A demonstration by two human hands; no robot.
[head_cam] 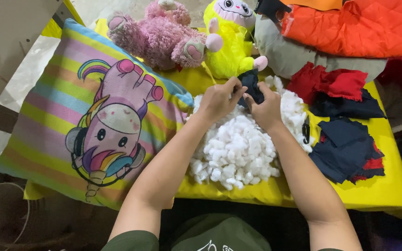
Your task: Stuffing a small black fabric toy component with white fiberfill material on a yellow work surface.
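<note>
Right now I see both hands meet over the middle of the yellow table cover [382, 195]. The left hand [217, 100] and the right hand [266, 109] each pinch the same small dark blue cloth piece [251, 86]. The fingers are closed on it from both sides, so it is held up a little, just above the pile of white stuffing [236, 148]. I think it is held with two hands because it is small and floppy, and one hand alone would let it fold over.

White stuffing lies right under the hands, close enough to grab. On the left a big striped pillow with a unicorn picture [94, 121] leans half off the table edge. At the back sit a pink fluffy toy [161, 35] and a yellow fluffy toy [229, 46], touching each other, out of the way of the hands. To the right are red cloth scraps [333, 83] and a stack of dark blue cloth squares [345, 146], near the right hand. An orange quilted cloth [350, 25] lies at the far right corner, on a grey cushion [289, 56].
</note>
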